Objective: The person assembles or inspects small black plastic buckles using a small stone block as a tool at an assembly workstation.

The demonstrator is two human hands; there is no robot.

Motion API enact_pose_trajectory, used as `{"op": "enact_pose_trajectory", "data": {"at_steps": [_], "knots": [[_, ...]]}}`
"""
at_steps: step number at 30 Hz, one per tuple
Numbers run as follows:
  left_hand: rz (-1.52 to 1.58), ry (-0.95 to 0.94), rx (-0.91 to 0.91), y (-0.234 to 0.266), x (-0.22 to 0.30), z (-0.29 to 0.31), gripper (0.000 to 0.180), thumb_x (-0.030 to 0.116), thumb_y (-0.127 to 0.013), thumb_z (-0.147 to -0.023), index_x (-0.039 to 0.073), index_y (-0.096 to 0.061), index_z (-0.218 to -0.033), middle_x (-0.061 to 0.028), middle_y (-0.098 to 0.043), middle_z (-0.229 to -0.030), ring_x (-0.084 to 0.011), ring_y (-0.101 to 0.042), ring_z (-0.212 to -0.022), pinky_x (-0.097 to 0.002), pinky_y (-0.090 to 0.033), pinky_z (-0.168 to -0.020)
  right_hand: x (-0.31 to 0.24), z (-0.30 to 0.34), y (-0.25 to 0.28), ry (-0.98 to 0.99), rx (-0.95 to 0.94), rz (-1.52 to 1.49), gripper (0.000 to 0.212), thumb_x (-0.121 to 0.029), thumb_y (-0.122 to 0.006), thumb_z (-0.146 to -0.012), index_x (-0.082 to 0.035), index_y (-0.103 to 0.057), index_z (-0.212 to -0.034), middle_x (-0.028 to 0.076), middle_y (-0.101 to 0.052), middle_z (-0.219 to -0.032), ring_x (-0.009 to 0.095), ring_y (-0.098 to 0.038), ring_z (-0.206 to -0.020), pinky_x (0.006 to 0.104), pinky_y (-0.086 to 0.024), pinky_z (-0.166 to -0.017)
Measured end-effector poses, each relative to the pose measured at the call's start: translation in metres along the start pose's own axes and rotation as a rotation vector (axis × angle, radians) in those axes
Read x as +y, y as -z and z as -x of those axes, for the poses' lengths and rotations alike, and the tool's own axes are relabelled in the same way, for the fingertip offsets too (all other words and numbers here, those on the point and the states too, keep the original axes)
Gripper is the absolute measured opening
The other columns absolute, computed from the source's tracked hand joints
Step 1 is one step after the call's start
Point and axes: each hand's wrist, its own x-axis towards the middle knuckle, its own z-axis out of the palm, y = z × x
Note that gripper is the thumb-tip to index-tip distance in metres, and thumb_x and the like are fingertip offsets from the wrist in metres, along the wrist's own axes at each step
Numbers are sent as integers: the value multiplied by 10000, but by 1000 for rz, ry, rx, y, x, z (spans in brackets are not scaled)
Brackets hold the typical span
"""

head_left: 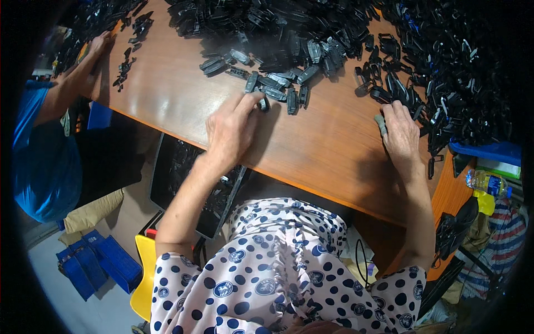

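Observation:
My left hand [233,125] is over the wooden table, thumb and fingers pinched on a small black plastic part [265,104]. Just beyond it lies a loose group of dark grey plastic parts [272,93], oblong with rounded ends. At the near edge of the right-hand heap, my right hand [401,133] rests with its fingers reaching onto black plastic pieces [397,89]. Its thumb, wrapped in a greyish-green cover, stands apart from the fingers. I see nothing held in it, though the fingertips are partly hidden among the pieces.
Large heaps of black parts [467,72] cover the table's [328,150] far side and right. A co-worker's arm [75,78] reaches in at the left. Below the edge is a black bin [208,228] of parts; blue crates [83,267] and a yellow chair [143,273] stand lower left.

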Motion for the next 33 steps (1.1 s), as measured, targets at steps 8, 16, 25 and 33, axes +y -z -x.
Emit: {"op": "enact_pose_trajectory", "data": {"at_steps": [8, 16, 25, 33], "knots": [[-377, -304, -118, 9, -19, -16, 159, 24, -554, -805, 82, -570, -951, -101, -551, -942, -261, -656, -789, -366, -542, -649, -10, 13, -2, -93, -92, -346, 189, -51, -621, -852, -13, -524, -1010, 170, -554, -966, 337, -584, -917, 417, -487, -756], [768, 165, -169, -8, 14, 19, 326, 56, -689, -832, 62, -585, -1142, -29, -607, -873, -118, -608, -834, -264, -514, -761, -34, 31, 5, -368, -74, -699, 398, -123, -689, -816, -24, -464, -1129, 146, -630, -885, 269, -625, -816, 363, -488, -748], [1532, 507, -365, -49, 101, 34, 236, 133, -697, -863, 96, -575, -1061, 21, -601, -816, -48, -568, -678, -175, -444, -545, -77, 55, 40, -360, -195, -1107, 487, -42, -615, -873, -58, -349, -1281, 73, -536, -888, 139, -578, -800, 269, -478, -656], [1345, 294, -279, -56, 105, 39, 205, 116, -683, -866, 53, -603, -1044, -8, -607, -891, -94, -592, -771, -226, -490, -662, -69, 75, 35, -388, -170, -1391, 418, -118, -588, -924, -77, -358, -1271, 61, -540, -904, 95, -540, -796, 217, -446, -663]]}}
